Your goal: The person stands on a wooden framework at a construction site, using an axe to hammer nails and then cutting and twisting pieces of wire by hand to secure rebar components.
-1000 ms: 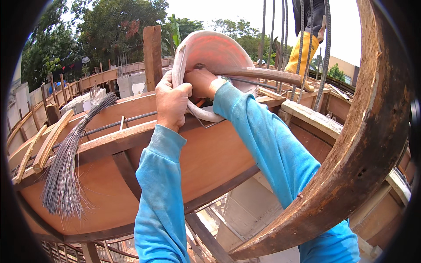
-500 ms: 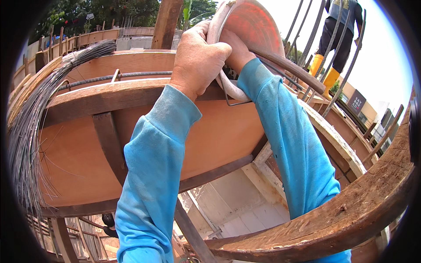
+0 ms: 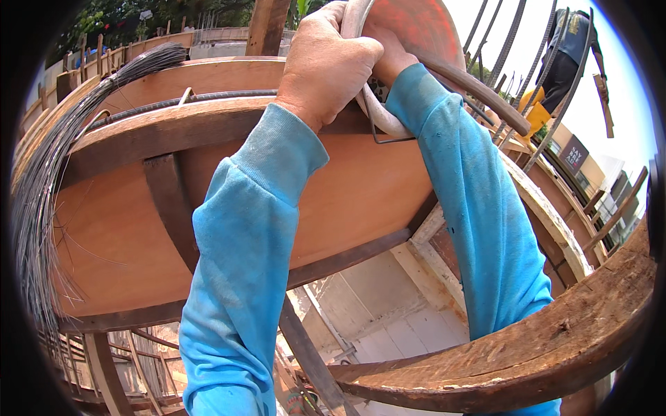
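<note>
At twelve o'clock the left hand (image 3: 326, 66) clasps a bucket rim (image 3: 384, 119); the right hand (image 3: 393, 58) is inside, fingers hidden, their hold I can't tell.

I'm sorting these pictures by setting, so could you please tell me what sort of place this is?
Most likely an outdoor construction site: ribbed steel bars stand at right, framed panelling like formwork spans the view, and a bundle of thin wire drapes over it.

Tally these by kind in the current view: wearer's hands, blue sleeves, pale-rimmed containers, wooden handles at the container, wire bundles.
Hands, left hand and right hand: 2
Blue sleeves, left sleeve and right sleeve: 2
Container: 1
Wooden handle: 1
Wire bundle: 1
Total: 7
</note>
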Motion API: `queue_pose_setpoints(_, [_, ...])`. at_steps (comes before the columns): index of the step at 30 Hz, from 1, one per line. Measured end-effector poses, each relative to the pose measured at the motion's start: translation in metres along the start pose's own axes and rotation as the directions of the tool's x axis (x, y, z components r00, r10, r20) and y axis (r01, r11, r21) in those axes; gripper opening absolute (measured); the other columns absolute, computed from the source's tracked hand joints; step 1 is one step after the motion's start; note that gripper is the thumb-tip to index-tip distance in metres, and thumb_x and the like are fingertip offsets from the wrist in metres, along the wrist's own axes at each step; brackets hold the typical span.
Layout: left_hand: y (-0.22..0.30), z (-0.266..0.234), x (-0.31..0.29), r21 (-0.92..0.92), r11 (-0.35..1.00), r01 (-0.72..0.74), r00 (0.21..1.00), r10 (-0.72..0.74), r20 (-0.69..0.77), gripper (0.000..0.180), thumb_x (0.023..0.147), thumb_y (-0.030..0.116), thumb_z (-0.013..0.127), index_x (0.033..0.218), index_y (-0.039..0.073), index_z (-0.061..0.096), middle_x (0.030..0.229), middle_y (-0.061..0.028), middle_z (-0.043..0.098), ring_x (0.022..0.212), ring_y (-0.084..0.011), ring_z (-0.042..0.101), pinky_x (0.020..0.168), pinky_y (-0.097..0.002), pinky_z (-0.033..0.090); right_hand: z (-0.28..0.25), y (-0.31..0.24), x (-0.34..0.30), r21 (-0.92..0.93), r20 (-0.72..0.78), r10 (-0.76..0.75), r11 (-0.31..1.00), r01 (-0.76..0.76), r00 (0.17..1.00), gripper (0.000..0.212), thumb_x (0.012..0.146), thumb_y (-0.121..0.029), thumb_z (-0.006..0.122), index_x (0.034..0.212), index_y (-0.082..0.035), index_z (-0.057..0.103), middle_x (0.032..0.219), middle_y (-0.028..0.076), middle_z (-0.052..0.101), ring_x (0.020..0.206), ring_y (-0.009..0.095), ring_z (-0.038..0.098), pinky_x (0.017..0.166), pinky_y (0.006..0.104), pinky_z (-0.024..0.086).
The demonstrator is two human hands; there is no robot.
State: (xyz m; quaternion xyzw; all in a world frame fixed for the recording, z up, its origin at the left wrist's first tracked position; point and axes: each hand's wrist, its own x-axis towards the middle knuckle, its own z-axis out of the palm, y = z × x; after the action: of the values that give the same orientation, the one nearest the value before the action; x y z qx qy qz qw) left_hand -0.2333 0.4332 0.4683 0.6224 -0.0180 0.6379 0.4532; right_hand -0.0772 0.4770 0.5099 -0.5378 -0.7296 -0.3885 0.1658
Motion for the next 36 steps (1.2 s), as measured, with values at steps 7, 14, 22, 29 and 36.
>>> queue_pose_setpoints(7, [-0.023, -0.011, 0.001, 0.335, 0.934, -0.127, 0.987, 0.154, -0.055, 0.026, 0.072, 0.007, 0.053, 0.094, -0.004, 0.063, 0.082, -0.0166, 0.065, 0.074, -0.0251, 0.062, 0.068, -0.0339, 0.049, 0.0, -0.005, -0.002, -0.05, -0.023, 0.07, 0.996, -0.072, 0.997, 0.025, 0.083, -0.027, 0.057, 0.096, -0.007, 0.065, 0.095, 0.016, 0.066, 0.09, 0.033, 0.064, 0.078, 0.0427, 0.051])
queue_pose_setpoints(14, [-0.018, -0.013, 0.013, 0.361, 0.925, -0.119, 0.988, 0.145, -0.045, 0.027, 0.074, 0.007, 0.053, 0.097, -0.004, 0.063, 0.088, -0.0167, 0.065, 0.078, -0.026, 0.062, 0.07, -0.0348, 0.051, -0.009, -0.014, 0.006, -0.034, -0.125, 0.088, 0.995, -0.093, 0.988, 0.025, 0.085, -0.025, 0.053, 0.094, -0.003, 0.063, 0.09, 0.02, 0.065, 0.086, 0.036, 0.063, 0.075, 0.0446, 0.05])
queue_pose_setpoints(22, [-0.053, -0.025, 0.034, 0.54, 0.795, -0.276, 0.95, 0.311, 0.027, 0.028, 0.077, 0.007, 0.053, 0.101, -0.003, 0.063, 0.095, -0.0168, 0.065, 0.082, -0.027, 0.063, 0.073, -0.036, 0.052, -0.023, -0.024, 0.004, 0.0, -0.243, 0.087, 0.996, -0.09, 0.966, 0.026, 0.088, -0.022, 0.049, 0.092, 0.001, 0.06, 0.084, 0.025, 0.063, 0.081, 0.04, 0.062, 0.071, 0.0467, 0.049])
queue_pose_setpoints(29, [-0.017, -0.01, 0.008, 0.242, 0.968, 0.058, 0.985, -0.017, -0.169, 0.03, 0.073, 0.012, 0.055, 0.098, -0.002, 0.061, 0.089, -0.017, 0.065, 0.078, -0.0255, 0.062, 0.068, -0.0375, 0.049, -0.057, 0.047, -0.04, -0.398, -0.115, 0.214, 0.885, -0.242, 0.97, 0.033, 0.091, -0.023, 0.04, 0.094, 0.002, 0.062, 0.08, 0.025, 0.064, 0.077, 0.041, 0.064, 0.067, 0.0482, 0.05])
queue_pose_setpoints(36, [-0.026, -0.005, 0.018, 0.388, 0.921, -0.031, 0.987, 0.091, -0.136, 0.049, 0.073, 0.01, 0.051, 0.121, 0.0, 0.055, 0.1, -0.0206, 0.062, 0.084, -0.0255, 0.06, 0.073, -0.0352, 0.048, -0.074, 0.134, -0.092, -0.487, 0.073, 0.29, 0.845, -0.219, 0.954, 0.037, 0.099, -0.034, 0.032, 0.109, -0.006, 0.053, 0.093, 0.024, 0.065, 0.088, 0.041, 0.063, 0.077, 0.0516, 0.048])
